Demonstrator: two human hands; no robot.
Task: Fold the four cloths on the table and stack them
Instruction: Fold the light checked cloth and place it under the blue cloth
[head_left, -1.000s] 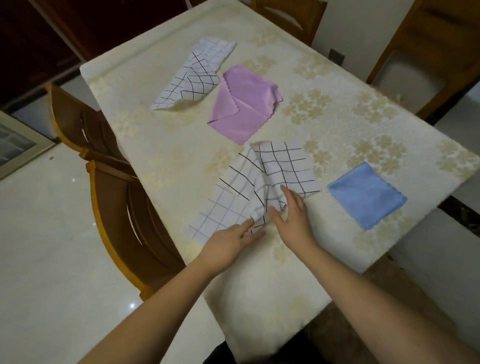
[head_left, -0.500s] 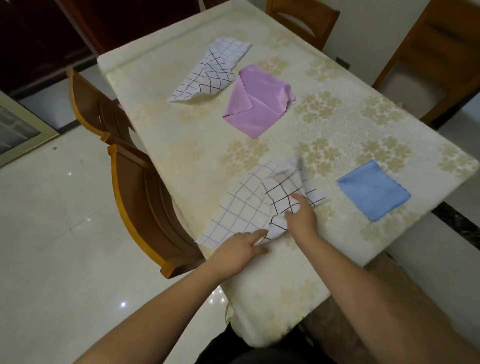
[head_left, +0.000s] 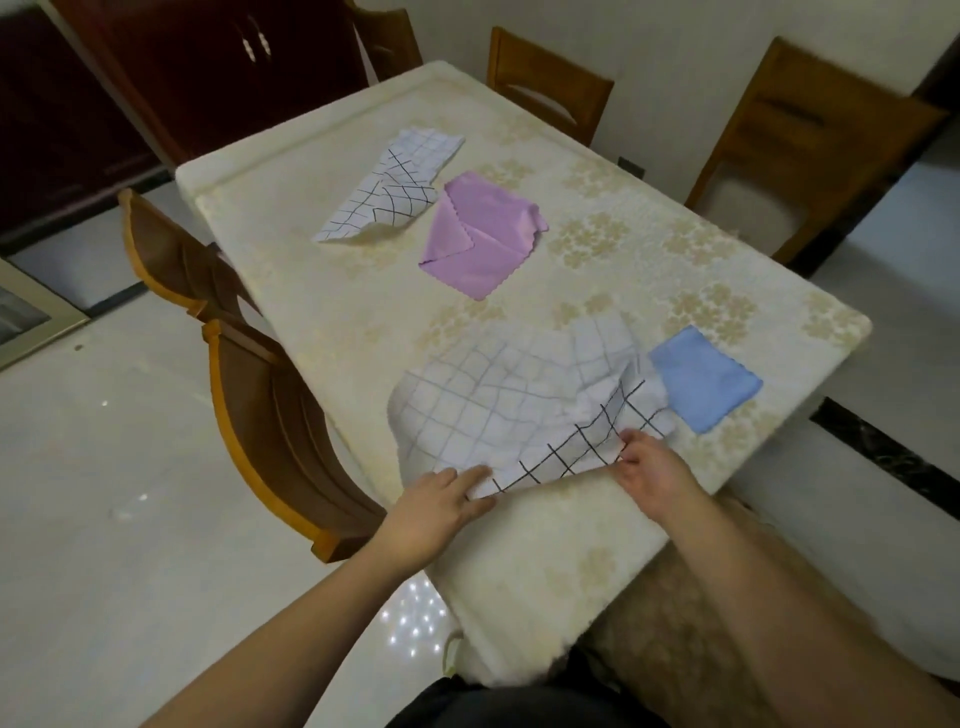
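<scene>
A white cloth with a black grid (head_left: 519, 405) lies rumpled and partly lifted at the near end of the table (head_left: 322, 291). My left hand (head_left: 441, 501) lies with straight fingers on its near left corner. My right hand (head_left: 647, 465) pinches its near right edge, which is raised off the table. A folded blue cloth (head_left: 701, 376) lies flat just right of it, its left edge touched by the grid cloth. Farther back lie a crumpled purple cloth (head_left: 480, 236) and a second grid cloth (head_left: 395, 189), loosely bunched.
Wooden chairs stand along the table's left side (head_left: 270, 431), (head_left: 171, 249), at its far end (head_left: 545, 83) and at the right (head_left: 810, 135). A dark cabinet (head_left: 208, 62) stands at the back left. The table's near corner hangs over my lap.
My right hand has drawn the cloth's folded flap back toward me and to the right, opening the cloth out. My left hand stayed on the near corner. The view shifted right.
</scene>
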